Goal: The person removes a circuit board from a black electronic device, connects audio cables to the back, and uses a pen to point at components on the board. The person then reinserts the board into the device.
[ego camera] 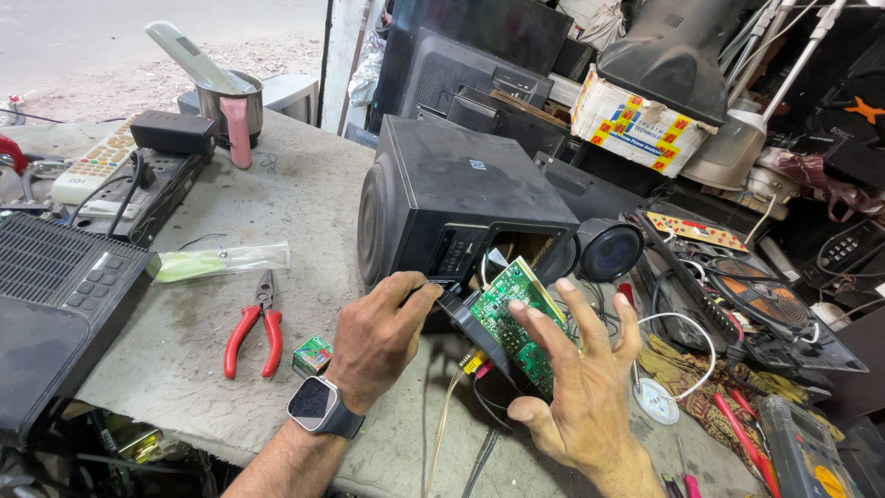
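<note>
Left hand (380, 332), smartwatch on the wrist, is closed in a pinch on the top edge of a black rear panel (479, 337) at the opening of a black box-shaped speaker cabinet (456, 198). Right hand (576, 378) is open, fingers spread, palm supporting the green printed circuit board (513, 309) fixed to that panel. The panel stands tilted, just outside the cabinet, on the grey workbench (304, 198). Red-handled pliers (253, 332) lie near the left hand.
</note>
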